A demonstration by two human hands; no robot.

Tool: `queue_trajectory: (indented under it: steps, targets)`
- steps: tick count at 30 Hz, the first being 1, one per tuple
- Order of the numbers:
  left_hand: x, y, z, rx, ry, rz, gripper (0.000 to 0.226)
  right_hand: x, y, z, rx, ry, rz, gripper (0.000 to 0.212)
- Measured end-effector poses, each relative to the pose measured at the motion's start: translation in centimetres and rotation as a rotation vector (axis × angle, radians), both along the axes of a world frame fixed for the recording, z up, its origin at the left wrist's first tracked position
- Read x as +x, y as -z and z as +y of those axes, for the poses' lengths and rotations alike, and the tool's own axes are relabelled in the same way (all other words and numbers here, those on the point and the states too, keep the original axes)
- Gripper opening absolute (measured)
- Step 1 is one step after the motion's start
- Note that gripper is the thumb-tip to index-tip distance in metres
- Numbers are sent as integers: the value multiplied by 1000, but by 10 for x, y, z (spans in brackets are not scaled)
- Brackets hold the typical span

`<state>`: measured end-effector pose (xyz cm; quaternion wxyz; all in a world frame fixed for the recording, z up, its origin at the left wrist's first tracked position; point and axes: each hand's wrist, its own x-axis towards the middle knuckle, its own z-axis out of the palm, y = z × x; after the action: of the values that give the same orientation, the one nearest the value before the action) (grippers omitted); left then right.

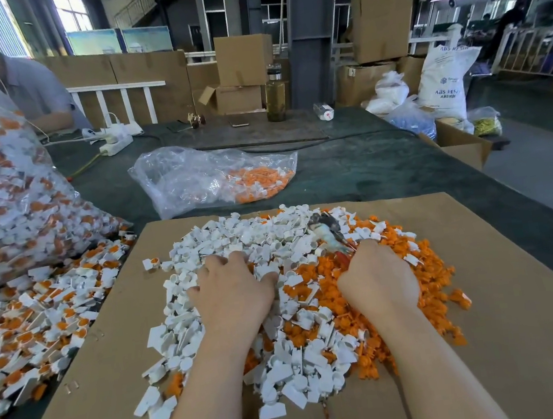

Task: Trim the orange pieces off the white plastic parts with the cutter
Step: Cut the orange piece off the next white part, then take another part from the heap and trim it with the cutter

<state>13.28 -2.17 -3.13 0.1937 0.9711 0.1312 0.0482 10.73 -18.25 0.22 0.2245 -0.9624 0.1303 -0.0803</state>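
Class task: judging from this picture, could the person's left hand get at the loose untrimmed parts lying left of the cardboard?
Probably yes. The left hand rests on the white pile, and nothing stands between it and the untrimmed parts beside the cardboard.

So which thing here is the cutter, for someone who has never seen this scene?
Start at the cardboard sheet nearest the camera, heaped with white and orange plastic bits. Follow the right hand to the far side of the heap. The cutter sticks out past its fingers: the only dark metal tool with a red handle among the plastic.
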Motion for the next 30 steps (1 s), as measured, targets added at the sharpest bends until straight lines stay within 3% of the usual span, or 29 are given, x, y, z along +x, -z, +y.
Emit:
queue_trajectory:
  steps: [7, 15, 24, 30]
  targets:
    - [1, -1, -1, -216, 143, -139, 36, 19, 26, -2, 19, -18, -147, 17]
    - [5, 3, -1, -261, 207, -207, 32, 31, 35, -6, 84, -63, -168, 15]
    - [-2, -2, -19, -394, 395, -311, 33, 29, 28, 1, 284, -264, -278, 16]
    - [-2, -1, -19, -530, 331, -311, 18, 28, 28, 4, 339, -326, -276, 12]
